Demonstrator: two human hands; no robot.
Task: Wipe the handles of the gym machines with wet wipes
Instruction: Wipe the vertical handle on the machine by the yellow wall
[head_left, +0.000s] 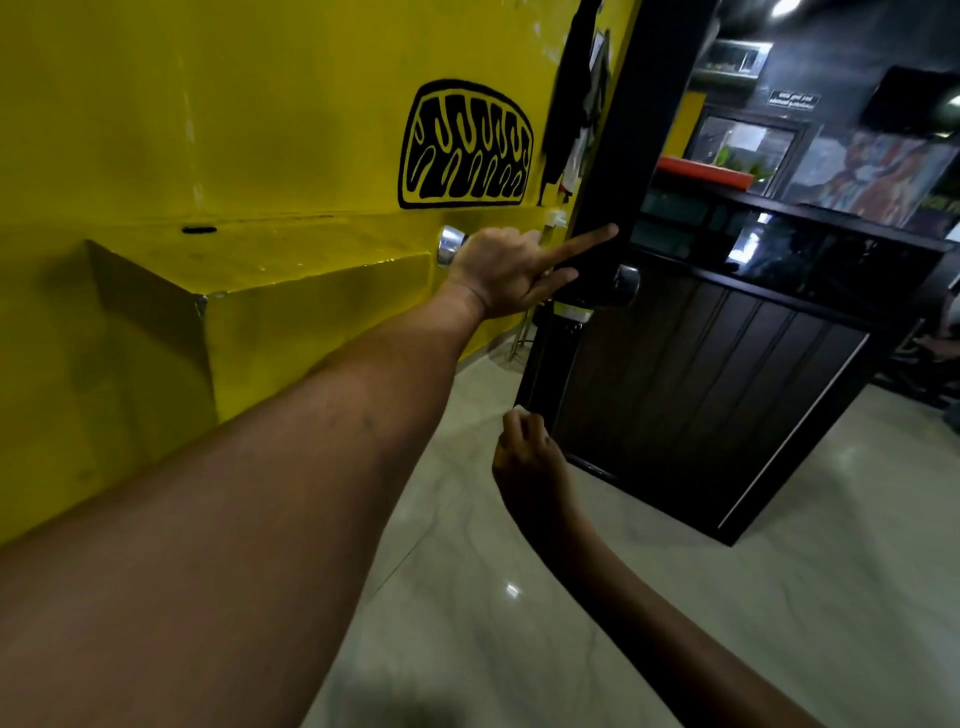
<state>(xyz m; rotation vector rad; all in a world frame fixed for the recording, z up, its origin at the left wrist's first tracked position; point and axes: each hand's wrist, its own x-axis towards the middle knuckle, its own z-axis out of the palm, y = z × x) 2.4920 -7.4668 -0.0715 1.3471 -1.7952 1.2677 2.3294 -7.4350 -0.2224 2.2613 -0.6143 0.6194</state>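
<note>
Our left hand (501, 273) reaches to the door edge (605, 223), fingers straight and spread, beside a chrome knob (450, 246). Our right hand (527, 449) curls around a white wet wipe (519, 410), low above the floor (467, 597).

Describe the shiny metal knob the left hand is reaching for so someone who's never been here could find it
Start at the big yellow wall with the black painted emblem. Just below the emblem, above a yellow ledge, sits the round chrome knob, touching the left hand. It is the only shiny metal on the yellow.
</note>
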